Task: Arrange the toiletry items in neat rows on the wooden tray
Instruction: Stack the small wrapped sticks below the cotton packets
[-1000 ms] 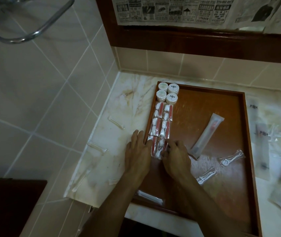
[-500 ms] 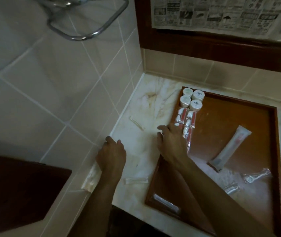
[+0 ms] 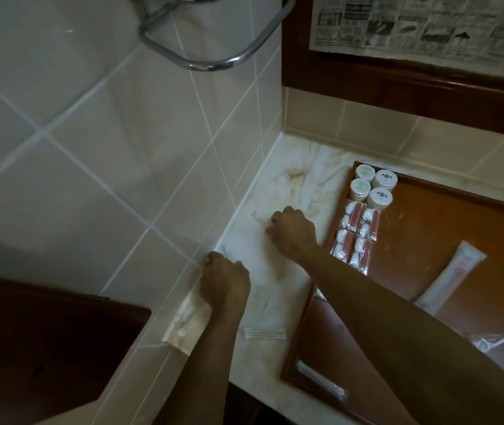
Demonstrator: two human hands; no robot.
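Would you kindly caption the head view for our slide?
Both hands reach for clear packets on the counter beside the wooden tray.

Toiletries [image 3: 355, 233] rowed along tray's [image 3: 428, 240] left edge.

Two bare forearms are seen, entered from the lower edge of the frame. No sleeve, watch, ring or glove is worn. Left hand [image 3: 225, 283] at lower centre; right hand [image 3: 293, 233] at centre. Knuckles are visible.
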